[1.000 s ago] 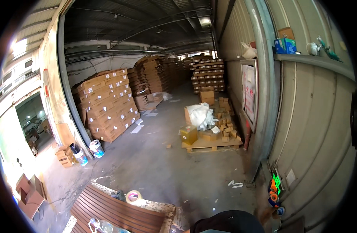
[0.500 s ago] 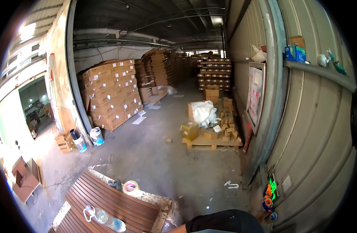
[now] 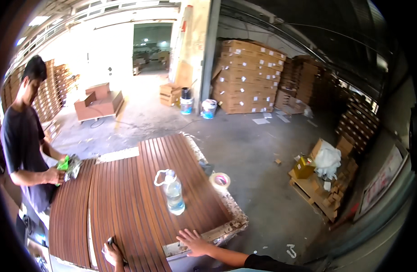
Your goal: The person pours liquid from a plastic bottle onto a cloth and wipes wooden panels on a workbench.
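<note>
My left hand (image 3: 112, 254) is closed around something small and dark, whose kind I cannot make out, over a brown slatted panel (image 3: 115, 190). Fingers spread, my right hand (image 3: 195, 242) lies at the near edge of another slatted panel (image 3: 204, 199), close to the table's white, stained border (image 3: 233, 215). On that panel stands a clear plastic bottle (image 3: 174, 195) with a white loop handle and liquid inside. A roll of tape (image 3: 219, 181) rests on the border beyond, beside a dark grey bundle (image 3: 205, 167).
At the table's left a co-worker (image 3: 25, 140) holds a crumpled silvery and green item (image 3: 69, 167). Stacked cartons (image 3: 249, 77) and two buckets (image 3: 209, 109) stand behind. A pallet (image 3: 315, 197) with a yellow tin (image 3: 303, 167) lies to the right.
The view has swung left, bringing the co-worker and more of the table into sight. Both my hands now show; earlier only part of my right arm did.
</note>
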The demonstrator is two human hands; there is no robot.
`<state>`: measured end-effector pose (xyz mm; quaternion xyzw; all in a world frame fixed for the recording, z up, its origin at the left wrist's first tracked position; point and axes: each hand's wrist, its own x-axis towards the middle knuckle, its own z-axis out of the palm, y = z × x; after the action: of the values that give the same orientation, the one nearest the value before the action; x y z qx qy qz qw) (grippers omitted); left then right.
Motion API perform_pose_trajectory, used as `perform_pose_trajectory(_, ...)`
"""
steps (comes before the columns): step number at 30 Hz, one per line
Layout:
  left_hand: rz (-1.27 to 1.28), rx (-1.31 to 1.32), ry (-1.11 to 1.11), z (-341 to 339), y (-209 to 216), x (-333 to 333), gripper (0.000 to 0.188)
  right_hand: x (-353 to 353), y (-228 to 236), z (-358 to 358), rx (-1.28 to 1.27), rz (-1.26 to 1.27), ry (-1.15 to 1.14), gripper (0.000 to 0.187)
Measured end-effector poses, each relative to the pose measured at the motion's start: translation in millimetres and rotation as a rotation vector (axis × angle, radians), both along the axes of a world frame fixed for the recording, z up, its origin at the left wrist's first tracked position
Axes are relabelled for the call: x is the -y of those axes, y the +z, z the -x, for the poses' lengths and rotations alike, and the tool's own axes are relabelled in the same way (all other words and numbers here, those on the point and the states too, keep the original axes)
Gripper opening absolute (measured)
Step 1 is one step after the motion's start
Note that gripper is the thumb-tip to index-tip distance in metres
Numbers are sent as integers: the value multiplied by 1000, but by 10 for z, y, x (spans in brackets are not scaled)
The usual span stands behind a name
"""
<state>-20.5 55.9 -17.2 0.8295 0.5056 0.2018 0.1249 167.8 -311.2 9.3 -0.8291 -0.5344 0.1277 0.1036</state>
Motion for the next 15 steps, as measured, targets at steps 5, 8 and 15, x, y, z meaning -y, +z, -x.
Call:
perform_pose_trajectory(5,-111,187,50,87,-299,-179,41,-56,86,21,5,56,-17,106)
perform_pose_trajectory(8,146,221,138,13,984,449,37,-125,327,0,-49,119,50,97)
perform_pose_trajectory(15,106,272,-89,6,1446,950,41,-212,-409,-185,-42,28,50,60)
